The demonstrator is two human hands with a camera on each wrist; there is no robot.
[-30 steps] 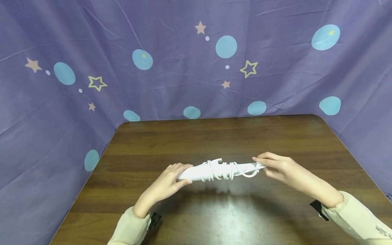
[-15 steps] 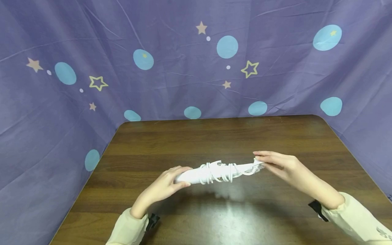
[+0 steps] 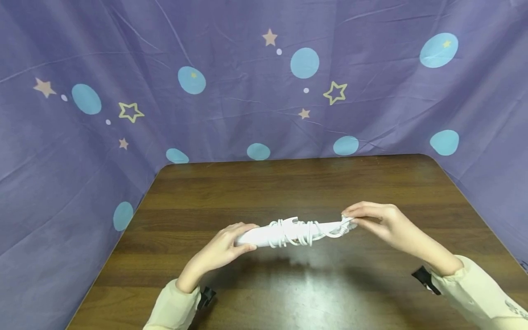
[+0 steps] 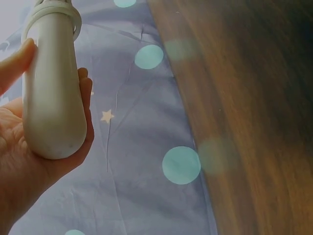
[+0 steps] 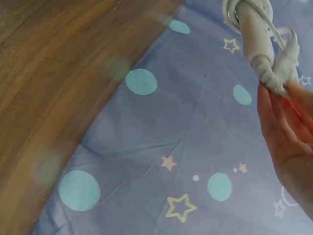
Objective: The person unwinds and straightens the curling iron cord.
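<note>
A person's two hands hold a long, smooth white plastic wand-shaped device [image 3: 264, 234] level above a dark brown wooden tabletop [image 3: 288, 188], with a thin white cord [image 3: 297, 230] wound in loose loops around its middle.

The left hand [image 3: 224, 247] is closed around the device's rounded end; the left wrist view shows the thumb on one side and the curled fingers [image 4: 85, 105] cupping the other. The right hand [image 3: 381, 222] pinches the opposite, narrower end between thumb and fingertips, where the cord meets the body in a ribbed collar [image 5: 274, 73]. The device spans the gap between the hands, clear of the tabletop beneath them.

Behind and to both sides of the hands hangs a purple cloth backdrop [image 3: 247, 91] printed with pale blue circles and small stars. Cream sleeves [image 3: 482, 293] cover both forearms.

The risk appears to lie in the loose coils: the loops sit slack and could slide toward the narrow end and spill off. The right hand's light fingertip pinch could also slip on the smooth plastic, dropping that end onto the tabletop.
</note>
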